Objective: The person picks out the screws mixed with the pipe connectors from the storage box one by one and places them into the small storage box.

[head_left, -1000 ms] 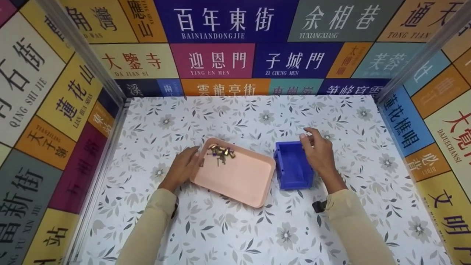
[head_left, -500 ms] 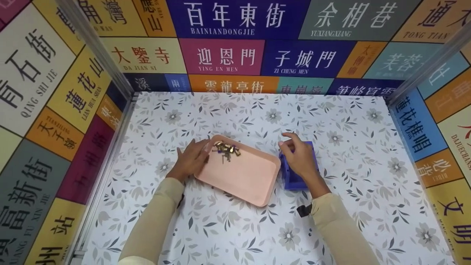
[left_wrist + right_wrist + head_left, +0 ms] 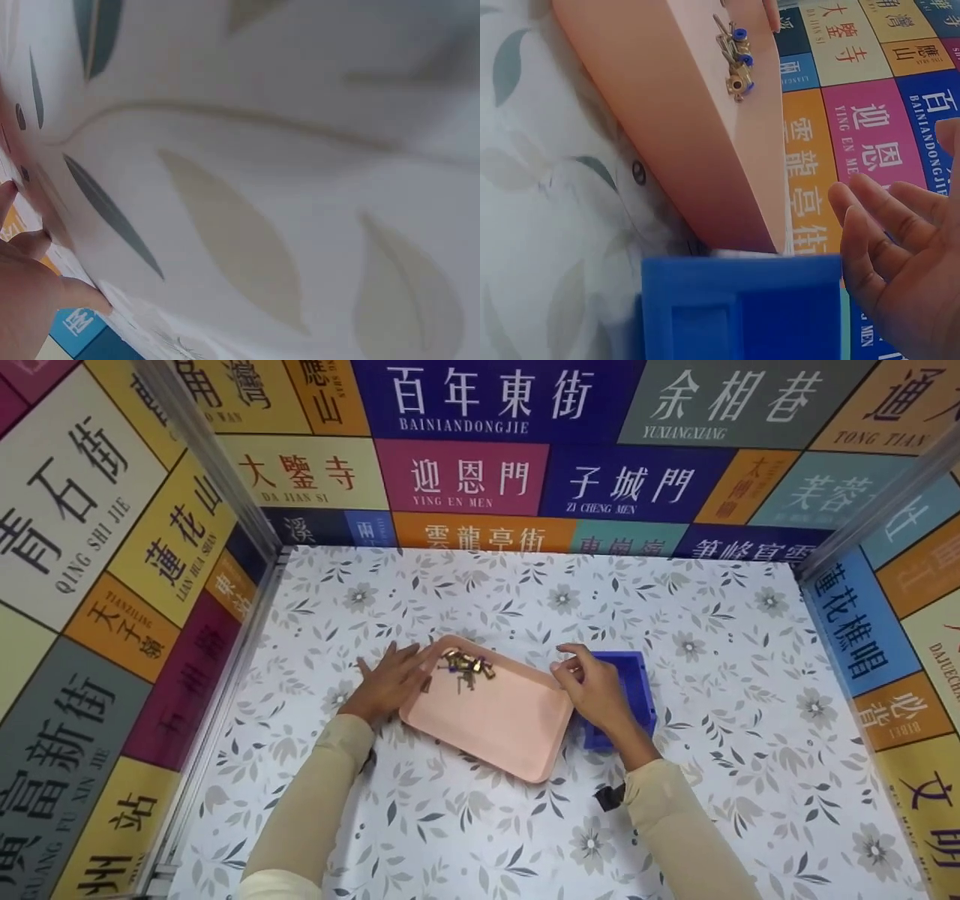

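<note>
The pink tray [image 3: 487,720] lies slanted on the table, with a pile of brass fittings with blue collars [image 3: 469,661] and screws [image 3: 460,684] near its far left corner. My left hand [image 3: 390,679] rests at the tray's left rim with its fingers extended. Just right of the tray stands a blue bin [image 3: 637,682], partly covered by my right hand [image 3: 596,690]. That hand hovers by the tray's right rim, fingers loosely bent. The right wrist view shows nothing between its fingers [image 3: 889,217]. In the left wrist view only part of the left hand [image 3: 34,292] shows.
A white floral cloth [image 3: 450,840] covers the table. Panels with Chinese lettering [image 3: 465,476] stand along the back and both sides. A dark strap [image 3: 611,797] sits at the right wrist, below the sleeve [image 3: 675,817].
My right hand has moved left, from over the blue bin to beside the tray's right rim. My left hand stays at the tray's left rim. The camera view has shifted slightly.
</note>
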A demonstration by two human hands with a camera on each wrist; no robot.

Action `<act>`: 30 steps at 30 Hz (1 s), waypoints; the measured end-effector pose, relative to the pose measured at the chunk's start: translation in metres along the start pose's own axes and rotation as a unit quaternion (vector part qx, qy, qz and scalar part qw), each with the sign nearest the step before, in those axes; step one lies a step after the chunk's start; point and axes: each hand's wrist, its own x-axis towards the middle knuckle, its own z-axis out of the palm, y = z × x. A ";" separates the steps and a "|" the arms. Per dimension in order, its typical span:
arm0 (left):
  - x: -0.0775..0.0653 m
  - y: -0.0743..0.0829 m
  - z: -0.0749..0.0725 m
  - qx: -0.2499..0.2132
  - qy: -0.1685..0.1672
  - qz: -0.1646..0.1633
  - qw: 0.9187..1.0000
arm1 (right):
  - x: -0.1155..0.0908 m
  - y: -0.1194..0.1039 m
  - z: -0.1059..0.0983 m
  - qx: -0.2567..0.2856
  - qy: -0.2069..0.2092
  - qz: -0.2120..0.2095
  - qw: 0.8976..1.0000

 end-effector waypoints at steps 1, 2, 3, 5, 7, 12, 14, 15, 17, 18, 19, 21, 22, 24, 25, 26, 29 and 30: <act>0.000 0.000 0.000 0.004 -0.001 -0.001 1.000 | 0.001 -0.001 0.003 0.005 -0.003 0.003 1.000; 0.000 0.000 0.000 0.009 -0.001 0.000 1.000 | 0.001 -0.002 0.005 0.012 -0.008 0.007 1.000; 0.001 0.000 0.000 0.014 -0.002 0.004 1.000 | 0.002 -0.003 0.008 0.018 -0.012 0.011 1.000; 0.001 -0.001 0.000 0.028 -0.003 0.010 1.000 | 0.003 -0.006 0.013 0.029 -0.020 0.019 0.999; 0.001 -0.001 0.000 0.043 -0.004 0.012 0.999 | 0.005 -0.009 0.019 0.037 -0.026 0.025 0.999; 0.000 0.005 0.002 0.072 0.003 0.005 0.997 | 0.006 -0.013 0.029 0.037 -0.046 0.023 0.998; 0.000 0.008 0.003 0.073 0.004 0.003 0.997 | 0.006 -0.013 0.032 0.032 -0.054 0.015 0.998; 0.000 0.009 0.003 0.072 0.003 0.002 0.997 | 0.006 -0.013 0.034 0.031 -0.057 0.011 0.998; 0.001 0.009 0.005 0.069 0.001 -0.002 0.998 | 0.006 -0.012 0.037 0.027 -0.062 0.008 0.998; 0.001 0.009 0.006 0.068 0.001 -0.002 0.998 | 0.006 -0.012 0.038 0.027 -0.065 0.008 0.997; 0.001 0.009 0.006 0.066 0.002 -0.002 0.998 | 0.006 -0.012 0.040 0.028 -0.067 0.008 0.997; 0.001 0.008 0.006 0.063 0.005 -0.002 0.998 | 0.008 -0.012 0.044 0.033 -0.074 0.010 0.997; 0.001 0.007 0.006 0.061 0.008 -0.002 0.998 | 0.009 -0.012 0.046 0.035 -0.078 0.010 0.996; 0.000 0.007 0.006 0.059 0.011 -0.002 0.998 | 0.011 -0.013 0.050 0.040 -0.085 0.005 0.996; 0.000 0.006 0.005 0.060 0.013 -0.003 0.998 | 0.012 -0.013 0.052 0.043 -0.089 0.001 0.995; 0.000 0.006 0.005 0.061 0.013 -0.004 0.998 | 0.014 -0.013 0.055 0.046 -0.092 -0.004 0.995; -0.001 0.006 0.004 0.063 0.013 -0.005 0.998 | 0.018 -0.014 0.062 0.050 -0.097 -0.021 0.994; -0.001 0.006 0.004 0.062 0.014 -0.004 0.998 | 0.019 -0.015 0.065 0.051 -0.098 -0.025 0.994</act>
